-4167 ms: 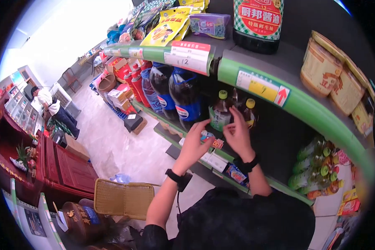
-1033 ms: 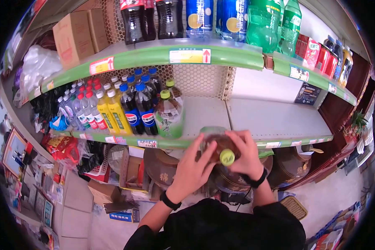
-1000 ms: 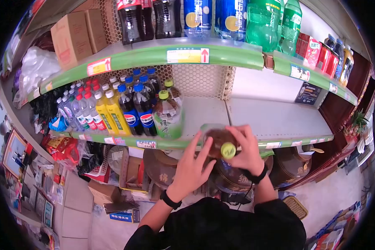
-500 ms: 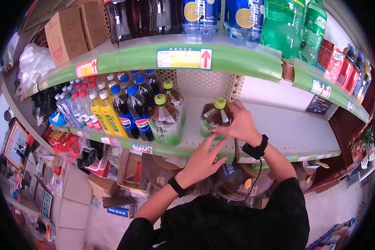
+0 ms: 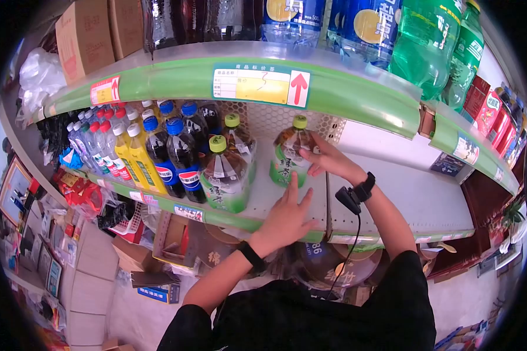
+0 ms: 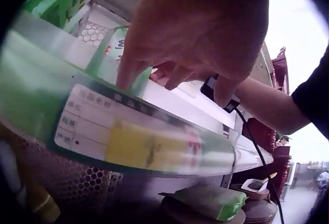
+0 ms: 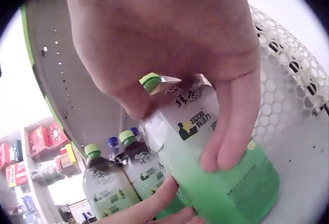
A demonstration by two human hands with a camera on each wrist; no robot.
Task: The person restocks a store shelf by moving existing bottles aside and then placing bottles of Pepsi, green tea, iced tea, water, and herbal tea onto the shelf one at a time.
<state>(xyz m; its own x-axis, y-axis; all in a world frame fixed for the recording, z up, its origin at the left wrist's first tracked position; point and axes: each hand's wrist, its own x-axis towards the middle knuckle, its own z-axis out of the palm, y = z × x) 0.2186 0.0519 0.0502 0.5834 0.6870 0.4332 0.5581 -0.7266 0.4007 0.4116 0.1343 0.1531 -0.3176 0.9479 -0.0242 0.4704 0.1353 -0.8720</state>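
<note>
A green tea bottle [image 5: 283, 157] with a yellow-green cap stands upright on the white shelf [image 5: 257, 202]. My right hand [image 5: 335, 162] grips its side from the right; in the right wrist view, thumb and fingers [image 7: 239, 121] curl round the label [image 7: 187, 106]. My left hand [image 5: 282, 225] reaches over the shelf's front edge, its fingers spread and its fingertips at the bottle's lower front. Two matching green tea bottles, the front one [image 5: 225, 184] and the one behind [image 5: 238, 140], stand one behind the other to the left, a gap away.
Pepsi bottles [image 5: 184, 155], yellow drink bottles [image 5: 137, 155] and several water bottles fill the shelf's left part. Close above runs an upper shelf edge [image 5: 170, 82] carrying large bottles. Brown jars [image 5: 334, 263] stand below. A cable [image 5: 352, 245] hangs from my right wrist.
Earlier my hands reached toward a green tea bottle at another shelf. A second ago both held it tilted; now it stands upright on this shelf and my left hand has loosened from it.
</note>
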